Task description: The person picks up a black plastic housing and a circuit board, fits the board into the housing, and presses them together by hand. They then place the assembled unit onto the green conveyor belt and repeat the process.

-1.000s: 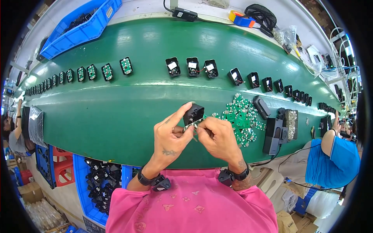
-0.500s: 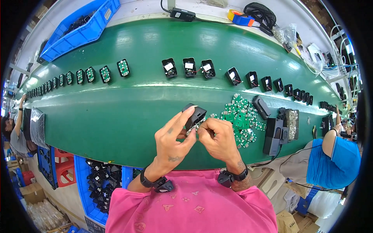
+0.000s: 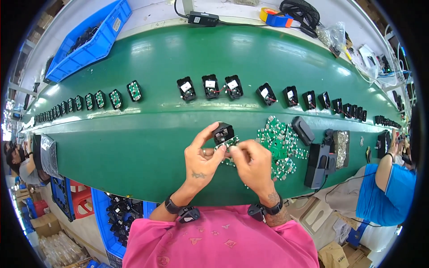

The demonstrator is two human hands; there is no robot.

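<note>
My left hand is wrapped around a small black plastic housing, tilted with its open side toward me. Across the lower edge of the opening lies a small green circuit board, with my left thumb against it. My right hand is closed in a pinch at the board's right end; its fingertips are partly hidden. Just right of my right hand spreads a heap of green circuit boards on the table.
On the green table, housings with boards line up at left, and housings with white labels run across the middle and right. A black power tool stands by a parts box. Blue crates hold black parts. Co-workers sit at both ends.
The housing has tipped so its opening faces me more, and the circuit board now shows across it. My head view has shifted slightly, moving the whole scene downward.
</note>
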